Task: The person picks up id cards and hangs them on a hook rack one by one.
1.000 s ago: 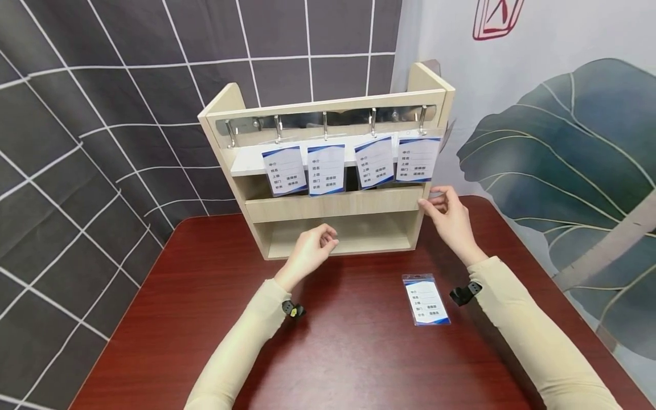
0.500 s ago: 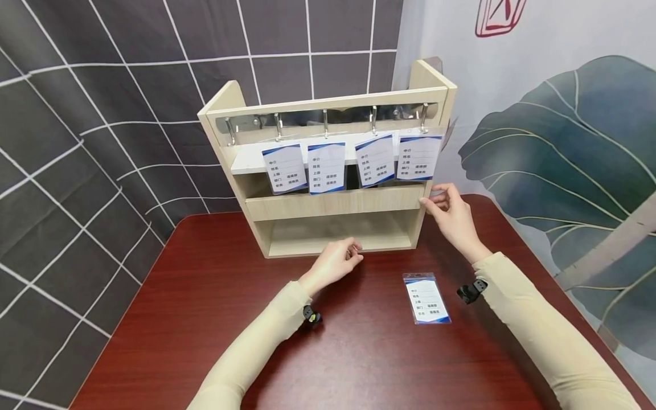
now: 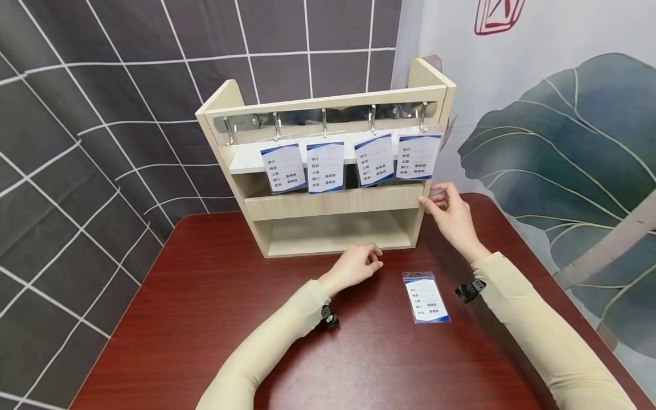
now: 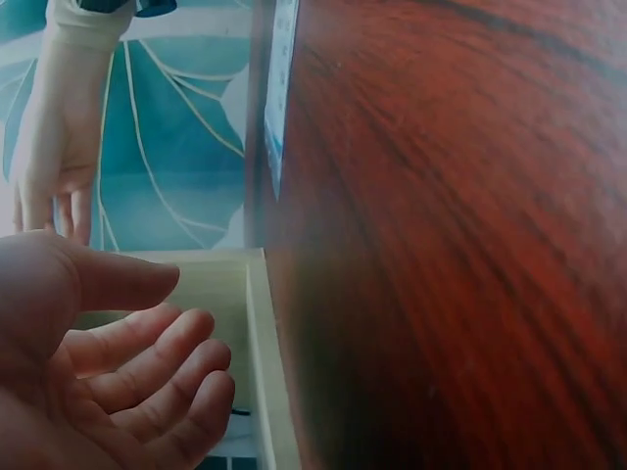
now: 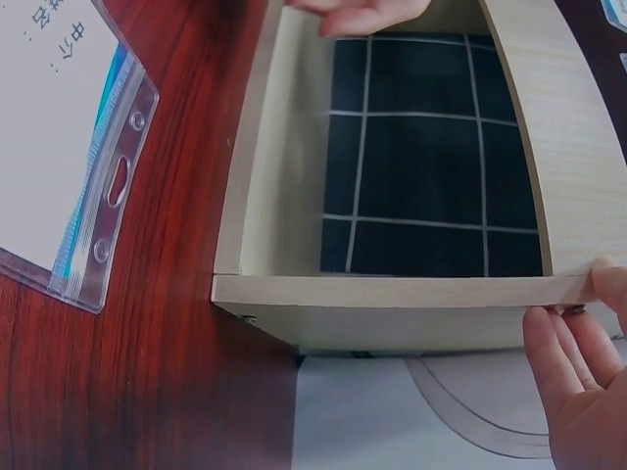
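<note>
A light wooden shelf unit (image 3: 333, 203) stands on the table with its lower compartment facing me. My right hand (image 3: 452, 221) holds the front edge of its right side panel. The right wrist view shows the thumb on the edge and the fingertips (image 5: 558, 338) against the outer face. My left hand (image 3: 352, 266), fingers loosely bent and holding nothing, hovers in front of the lower compartment. To its right, a badge in a clear plastic sleeve (image 3: 427, 297) lies flat on the table. Several similar badges (image 3: 326, 167) hang from the metal hooks (image 3: 324, 122) above.
The leftmost hook (image 3: 228, 132) carries no badge. Dark red tabletop (image 3: 205, 307) spreads around the shelf's front and left. A dark gridded cloth (image 3: 154, 91) hangs behind, and a leaf-patterned backdrop (image 3: 574, 154) stands at the right.
My left hand has moved right and slightly toward me, along the shelf's front, closer to the badge on the table. My right hand stays on the side panel.
</note>
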`<state>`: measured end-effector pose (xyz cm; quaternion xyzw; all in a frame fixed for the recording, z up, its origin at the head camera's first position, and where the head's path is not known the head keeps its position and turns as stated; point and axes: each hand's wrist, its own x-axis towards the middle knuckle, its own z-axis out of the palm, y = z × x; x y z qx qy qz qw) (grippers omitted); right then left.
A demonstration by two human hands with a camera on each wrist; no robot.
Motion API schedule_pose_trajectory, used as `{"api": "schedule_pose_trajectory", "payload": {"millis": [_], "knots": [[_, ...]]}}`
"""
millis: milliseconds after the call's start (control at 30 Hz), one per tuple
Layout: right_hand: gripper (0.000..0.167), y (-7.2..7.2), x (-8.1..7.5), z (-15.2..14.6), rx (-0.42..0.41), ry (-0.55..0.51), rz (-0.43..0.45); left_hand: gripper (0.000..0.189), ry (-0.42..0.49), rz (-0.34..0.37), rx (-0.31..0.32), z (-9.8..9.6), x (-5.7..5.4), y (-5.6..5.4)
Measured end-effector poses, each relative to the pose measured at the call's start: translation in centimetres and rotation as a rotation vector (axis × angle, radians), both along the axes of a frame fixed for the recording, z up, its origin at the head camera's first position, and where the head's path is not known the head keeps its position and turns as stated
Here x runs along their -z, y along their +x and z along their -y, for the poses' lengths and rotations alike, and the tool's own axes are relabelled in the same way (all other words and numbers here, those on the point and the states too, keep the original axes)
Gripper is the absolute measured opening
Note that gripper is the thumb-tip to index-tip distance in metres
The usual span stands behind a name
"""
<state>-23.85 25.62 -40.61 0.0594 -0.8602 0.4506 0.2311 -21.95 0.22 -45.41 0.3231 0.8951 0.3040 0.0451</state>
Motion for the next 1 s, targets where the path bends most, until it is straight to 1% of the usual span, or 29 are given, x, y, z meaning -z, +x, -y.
{"api": "schedule_pose_trajectory", "payload": {"millis": [167, 433, 567, 733, 1000], "knots": [[0.044, 0.0, 0.0, 0.1, -0.001, -0.005, 0.0, 0.024, -0.041, 0.03, -0.002, -0.6, 0.5, -0.1], [0.044, 0.2, -0.1, 0.1, 0.0, -0.005, 0.002, 0.029, -0.098, 0.066, 0.026, -1.9, 1.0, -0.3], [0.043, 0.2, 0.0, 0.0, -0.007, -0.004, -0.003, 0.031, -0.1, 0.078, 0.04, -2.7, 1.4, -0.6], [0.043, 0.1, 0.2, -0.1, -0.011, -0.005, -0.009, 0.03, -0.09, 0.076, 0.05, -3.7, 1.8, -0.7], [0.045, 0.0, 0.2, -0.1, -0.012, -0.014, -0.008, 0.029, -0.089, 0.077, 0.04, -4.8, 2.0, -0.7]]}}
